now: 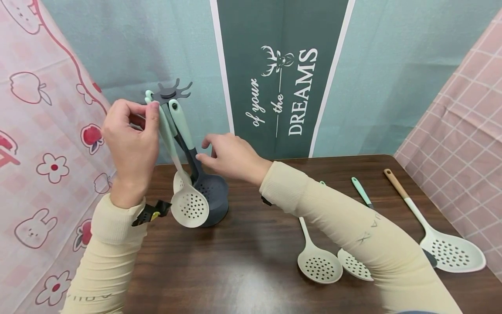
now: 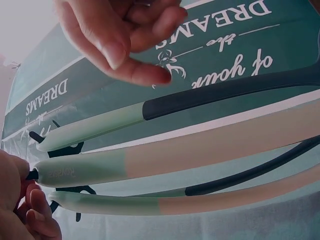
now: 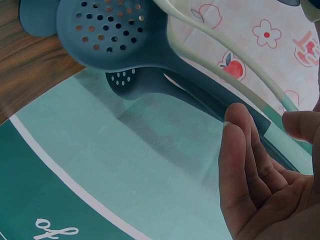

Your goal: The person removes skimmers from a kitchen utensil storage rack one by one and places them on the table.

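My left hand (image 1: 131, 131) is at the top of a dark grey utensil rack (image 1: 168, 92). Its thumb and fingertips pinch a rack hook where it pokes through the handle end of a cream skimmer (image 1: 190, 207). Beside that hangs a dark grey skimmer (image 3: 110, 30) with a mint handle (image 1: 181, 124). More utensils hang behind, including a dark perforated one (image 3: 127, 82), partly hidden. My right hand (image 1: 231, 157) hovers just right of the grey skimmer's handle, thumb and fingers apart with nothing between them.
On the brown table (image 1: 251, 279) at right lie a cream skimmer (image 1: 319, 264), a slotted cream utensil (image 1: 354, 264) partly under my right sleeve, and a cream slotted turner (image 1: 455, 253) with a tan handle. Fabric backdrops (image 1: 188, 43) stand behind and at both sides.
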### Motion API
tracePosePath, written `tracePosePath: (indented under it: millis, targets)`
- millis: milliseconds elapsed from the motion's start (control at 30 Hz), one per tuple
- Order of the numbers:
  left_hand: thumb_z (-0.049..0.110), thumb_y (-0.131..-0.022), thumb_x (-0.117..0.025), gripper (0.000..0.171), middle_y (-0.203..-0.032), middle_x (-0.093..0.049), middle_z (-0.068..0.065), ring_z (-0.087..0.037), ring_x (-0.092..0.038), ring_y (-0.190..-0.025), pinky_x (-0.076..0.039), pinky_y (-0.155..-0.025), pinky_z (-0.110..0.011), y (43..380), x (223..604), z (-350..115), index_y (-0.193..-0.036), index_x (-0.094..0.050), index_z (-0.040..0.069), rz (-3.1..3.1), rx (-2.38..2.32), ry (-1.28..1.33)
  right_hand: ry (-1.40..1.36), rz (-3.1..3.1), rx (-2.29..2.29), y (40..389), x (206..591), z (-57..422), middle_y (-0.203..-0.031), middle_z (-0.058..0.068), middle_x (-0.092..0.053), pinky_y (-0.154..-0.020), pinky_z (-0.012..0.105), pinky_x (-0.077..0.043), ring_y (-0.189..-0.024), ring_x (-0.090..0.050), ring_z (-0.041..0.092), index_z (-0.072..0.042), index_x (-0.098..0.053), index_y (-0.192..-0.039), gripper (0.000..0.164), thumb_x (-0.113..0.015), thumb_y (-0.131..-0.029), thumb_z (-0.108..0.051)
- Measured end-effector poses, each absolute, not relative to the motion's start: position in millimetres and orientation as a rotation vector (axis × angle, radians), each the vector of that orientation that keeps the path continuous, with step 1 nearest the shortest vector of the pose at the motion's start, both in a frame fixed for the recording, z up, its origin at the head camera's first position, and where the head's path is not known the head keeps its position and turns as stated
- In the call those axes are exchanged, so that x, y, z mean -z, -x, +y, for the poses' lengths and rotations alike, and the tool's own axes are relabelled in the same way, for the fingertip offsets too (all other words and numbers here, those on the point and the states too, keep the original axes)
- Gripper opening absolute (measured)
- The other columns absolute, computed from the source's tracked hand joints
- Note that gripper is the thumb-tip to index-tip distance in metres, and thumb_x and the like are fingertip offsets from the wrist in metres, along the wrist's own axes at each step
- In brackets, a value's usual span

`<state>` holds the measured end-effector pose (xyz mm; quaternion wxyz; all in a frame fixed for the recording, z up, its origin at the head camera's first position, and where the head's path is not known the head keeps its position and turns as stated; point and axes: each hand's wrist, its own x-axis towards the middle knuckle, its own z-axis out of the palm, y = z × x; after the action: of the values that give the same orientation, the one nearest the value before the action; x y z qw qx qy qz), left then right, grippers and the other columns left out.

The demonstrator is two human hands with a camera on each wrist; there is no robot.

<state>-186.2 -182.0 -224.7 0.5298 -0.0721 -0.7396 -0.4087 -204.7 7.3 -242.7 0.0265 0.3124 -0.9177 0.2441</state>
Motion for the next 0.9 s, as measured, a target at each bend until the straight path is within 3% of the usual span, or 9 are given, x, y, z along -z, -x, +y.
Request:
tracePosePath:
  millis: [233, 500, 700, 900]
  targets:
    - [0.026, -0.096, -0.071, 0.036, -0.077, -0.047, 0.027, 0.003, -0.051, -0.071, -0.040, -0.068, -0.018, 183.6, 223.8, -179.4, -0.085, -0.066, -0.007, -1.777, 0.972, 0.185, -0.922, -2.851, -0.682, 210.3, 242.3, -3.8, -0.084, -0.005, -0.068, -0.065, 0.028, -0.051, -0.072, -0.063, 0.008, -0.011, -0.065, -0.124, 0.036, -0.062, -0.101, -0.038]
    - [0.022, -0.094, -0.074, 0.031, -0.077, -0.049, 0.027, 0.003, -0.051, -0.069, -0.039, -0.067, -0.017, 183.8, 222.9, -176.3, -0.084, -0.068, -0.007, -1.760, 0.976, 0.200, -0.920, -2.841, -0.671, 216.8, 248.5, -11.4, -0.075, -0.004, -0.069, -0.066, 0.031, -0.051, -0.068, -0.064, 0.010, -0.010, -0.065, -0.121, 0.034, -0.062, -0.101, -0.038]
    - [0.024, -0.094, -0.074, 0.032, -0.077, -0.054, 0.018, 0.003, -0.051, -0.068, -0.040, -0.066, -0.018, 184.0, 222.7, -174.1, -0.083, -0.068, -0.005, -1.756, 0.986, 0.208, -0.932, -2.816, -0.624, 220.5, 254.4, -15.8, -0.086, -0.001, -0.068, -0.062, 0.032, -0.048, -0.070, -0.062, 0.014, -0.013, -0.067, -0.111, 0.026, -0.059, -0.103, -0.037]
    - [0.022, -0.094, -0.075, 0.032, -0.077, -0.054, 0.015, 0.004, -0.051, -0.069, -0.040, -0.067, -0.017, 184.3, 223.1, -172.8, -0.083, -0.067, -0.007, -1.754, 0.977, 0.212, -0.963, -2.799, -0.635, 221.7, 257.9, -16.7, -0.077, 0.001, -0.062, -0.060, 0.032, -0.046, -0.069, -0.061, 0.016, -0.011, -0.061, -0.094, 0.025, -0.053, -0.107, -0.031]
